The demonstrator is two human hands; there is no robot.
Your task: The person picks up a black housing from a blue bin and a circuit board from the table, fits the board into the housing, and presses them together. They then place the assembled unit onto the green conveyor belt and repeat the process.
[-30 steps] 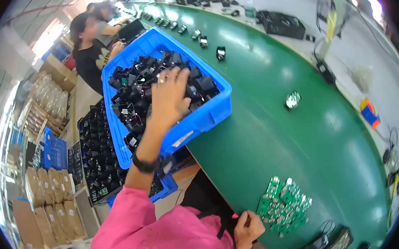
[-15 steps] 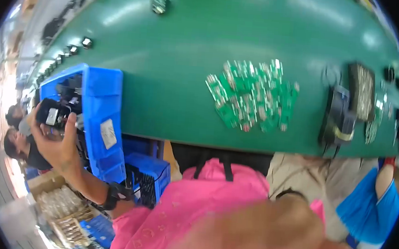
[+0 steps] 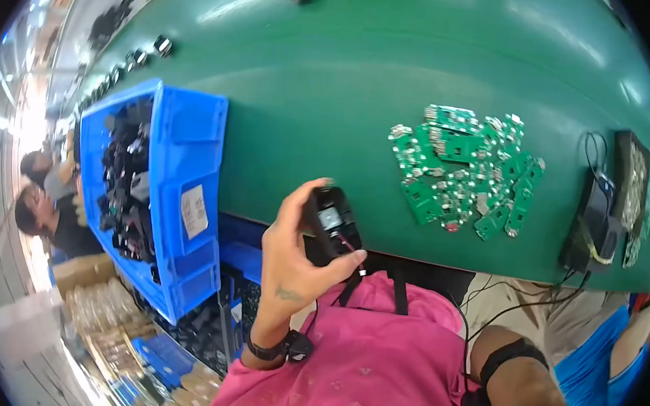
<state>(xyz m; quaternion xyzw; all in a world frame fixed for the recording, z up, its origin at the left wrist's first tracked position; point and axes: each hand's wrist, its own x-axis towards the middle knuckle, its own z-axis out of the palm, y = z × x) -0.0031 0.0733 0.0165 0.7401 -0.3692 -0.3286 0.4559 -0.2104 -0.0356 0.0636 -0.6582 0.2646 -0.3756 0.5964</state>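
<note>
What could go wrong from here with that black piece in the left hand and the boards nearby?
The black housing is in the left hand near the front edge of the green table, so a slip might drop it. A thin wire shows at its open side and could snag. The green circuit boards lie heaped over one another, so a bump might scratch some.

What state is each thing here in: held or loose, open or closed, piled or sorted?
Black housing: held up, its open side showing.
Left hand: closed around the housing.
Right arm: lowered; whether its hand is open cannot be told.
Blue crate: open-topped, holding many parts.
Black parts: jumbled inside it.
Green circuit boards: loose, overlapping in a pile.
Green table: partly covered.
</note>
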